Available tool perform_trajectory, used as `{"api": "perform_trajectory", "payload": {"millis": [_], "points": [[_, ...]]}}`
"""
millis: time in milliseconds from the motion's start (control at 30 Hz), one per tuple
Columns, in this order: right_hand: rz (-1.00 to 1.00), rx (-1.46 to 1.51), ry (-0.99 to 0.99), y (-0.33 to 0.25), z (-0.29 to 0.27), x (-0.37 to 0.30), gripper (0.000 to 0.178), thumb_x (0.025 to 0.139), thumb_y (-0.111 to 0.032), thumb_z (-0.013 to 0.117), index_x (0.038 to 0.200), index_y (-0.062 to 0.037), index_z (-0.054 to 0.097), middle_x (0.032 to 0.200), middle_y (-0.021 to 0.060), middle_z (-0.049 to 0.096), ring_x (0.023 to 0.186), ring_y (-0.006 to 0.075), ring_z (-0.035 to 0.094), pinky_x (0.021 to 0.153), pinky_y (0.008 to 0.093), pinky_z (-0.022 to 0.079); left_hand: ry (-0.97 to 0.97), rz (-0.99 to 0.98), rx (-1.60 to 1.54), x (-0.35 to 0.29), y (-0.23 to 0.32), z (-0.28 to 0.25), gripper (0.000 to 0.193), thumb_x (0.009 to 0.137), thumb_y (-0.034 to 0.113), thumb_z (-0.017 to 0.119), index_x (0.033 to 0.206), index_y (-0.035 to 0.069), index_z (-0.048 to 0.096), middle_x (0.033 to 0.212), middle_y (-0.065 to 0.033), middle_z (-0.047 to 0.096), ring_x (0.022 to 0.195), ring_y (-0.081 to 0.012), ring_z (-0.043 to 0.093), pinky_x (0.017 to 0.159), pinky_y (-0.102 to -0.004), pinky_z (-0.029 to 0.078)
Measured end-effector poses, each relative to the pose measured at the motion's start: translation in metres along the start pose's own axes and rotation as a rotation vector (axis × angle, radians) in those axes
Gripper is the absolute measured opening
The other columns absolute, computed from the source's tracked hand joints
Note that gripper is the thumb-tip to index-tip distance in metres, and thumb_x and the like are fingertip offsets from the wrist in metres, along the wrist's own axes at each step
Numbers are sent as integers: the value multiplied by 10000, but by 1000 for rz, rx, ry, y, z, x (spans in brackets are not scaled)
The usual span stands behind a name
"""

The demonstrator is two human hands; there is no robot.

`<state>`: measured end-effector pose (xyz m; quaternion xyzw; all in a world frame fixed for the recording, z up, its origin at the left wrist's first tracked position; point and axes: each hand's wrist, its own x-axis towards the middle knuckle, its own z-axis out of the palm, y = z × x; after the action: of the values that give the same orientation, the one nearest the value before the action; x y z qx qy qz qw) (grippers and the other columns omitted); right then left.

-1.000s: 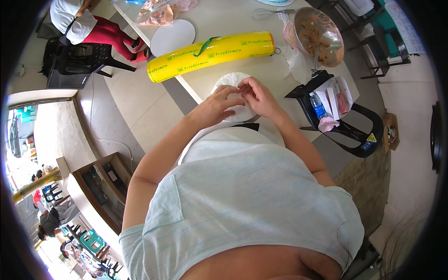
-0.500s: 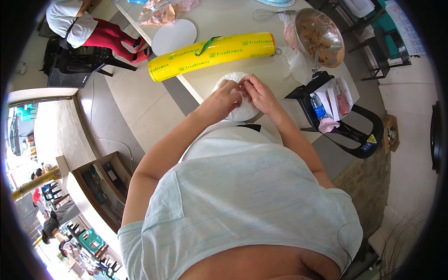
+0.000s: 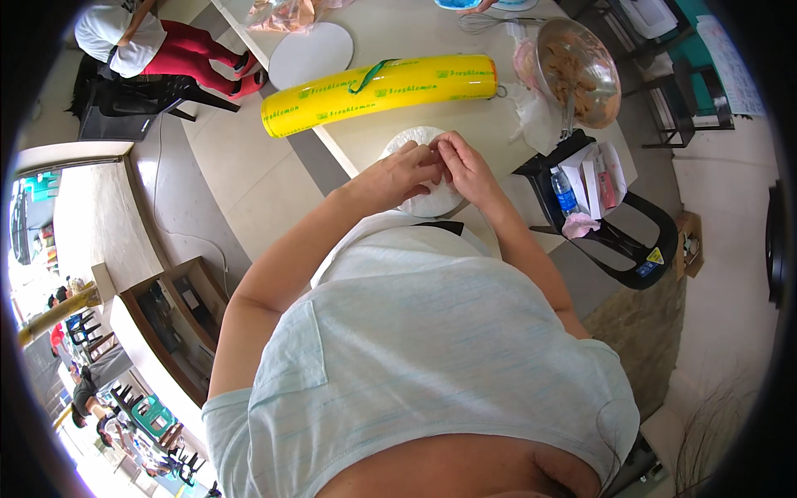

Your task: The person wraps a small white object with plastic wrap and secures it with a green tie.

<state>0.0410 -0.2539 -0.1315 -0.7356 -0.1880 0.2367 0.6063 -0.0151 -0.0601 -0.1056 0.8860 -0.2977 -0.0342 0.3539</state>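
Note:
My left hand (image 3: 405,174) and my right hand (image 3: 466,168) meet over a round white thing (image 3: 415,139) at the table's near edge. Its top looks wrinkled, as if covered in thin plastic or paper. The fingers of both hands are bent and pinched together, tips almost touching. Whatever lies between the fingertips is too small to make out. Just beyond my hands is a long yellow roll (image 3: 415,80) with green print and a green ribbon (image 3: 371,76) on it.
On the table (image 3: 398,29) are a white round board (image 3: 311,56), a whisk (image 3: 490,26) and a steel bowl (image 3: 604,70) holding a brownish mixture. A black chair (image 3: 646,236) at right carries a box and a water bottle (image 3: 564,191). A person in red trousers (image 3: 187,46) is far left.
Another person's hand has come into view at the far edge, beside a blue dish. My fingers shift slightly over the white round thing, still pinched. The whole view has tilted a little.

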Motion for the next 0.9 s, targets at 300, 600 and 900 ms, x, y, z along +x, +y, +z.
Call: {"api": "perform_trajectory", "payload": {"millis": [300,600,900], "points": [[7,-43,1,0,-2,1,231,1070,-223,465,1057,-28,589,892,80,650,783,172,617,747,308,509,-106,76,198,3,-3,4,179,844,82,644,1022,73,656,1119,-45,544,1061,-248,536,942,-354,519],[-95,-88,-196,-7,-11,-7,396,876,-122,687,1244,-57,555,1104,92,598,954,192,594,797,324,503,134,149,373,-3,-12,21,209,885,100,601,1075,26,647,1114,-73,540,1087,-253,539,923,-336,532],[-257,-387,-66,-3,7,-8,539,755,1,751,1255,-55,555,976,93,524,778,207,526,710,321,477,149,-114,-213,8,-23,-30,129,889,61,679,1017,77,684,1040,-88,596,961,-237,642,826,-349,552]]}}
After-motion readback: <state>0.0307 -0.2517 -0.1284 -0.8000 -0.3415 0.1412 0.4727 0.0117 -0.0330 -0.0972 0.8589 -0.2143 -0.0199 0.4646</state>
